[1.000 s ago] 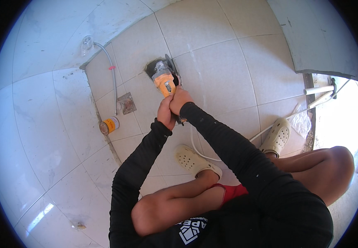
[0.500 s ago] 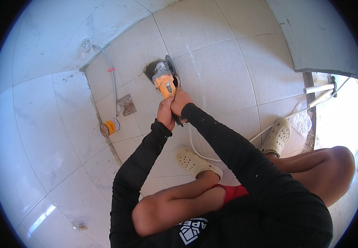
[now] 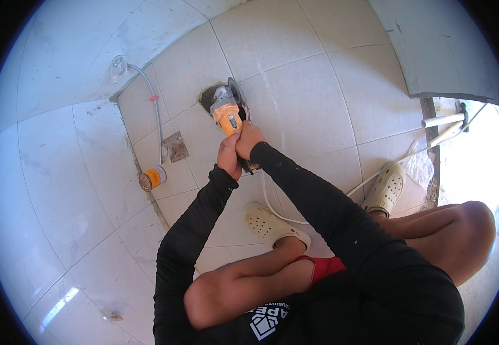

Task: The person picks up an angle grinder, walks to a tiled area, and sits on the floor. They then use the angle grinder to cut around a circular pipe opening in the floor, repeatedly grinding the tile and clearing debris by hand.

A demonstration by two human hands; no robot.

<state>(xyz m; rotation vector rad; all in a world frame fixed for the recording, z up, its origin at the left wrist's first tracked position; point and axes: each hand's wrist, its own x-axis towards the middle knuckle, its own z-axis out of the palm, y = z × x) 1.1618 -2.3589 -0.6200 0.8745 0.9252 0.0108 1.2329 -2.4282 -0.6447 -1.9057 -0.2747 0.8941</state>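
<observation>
Both my hands are wrapped round an orange and grey angle grinder (image 3: 228,117). My left hand (image 3: 228,154) grips its body from the left, and my right hand (image 3: 250,141) closes on it from the right, the two touching each other. The grinder's disc (image 3: 235,91) stands on edge at the far right side of its head. Just beyond and left of the head lies a dark, rough-edged hole (image 3: 206,99) in the floor tile (image 3: 305,107), partly hidden by the tool. A pale cord (image 3: 272,208) trails from the grinder's back end.
To the left are a tin can (image 3: 153,178) on its side, a square floor drain (image 3: 176,146) and a grey flexible hose (image 3: 158,118). At right lie a hammer (image 3: 442,121) and a clear plastic bag (image 3: 418,167). My clogs (image 3: 275,225) flank the cord.
Hardly anything differs. The whole scene, grinder and hands included, has shifted a few pixels to the left; the grip is the same.
</observation>
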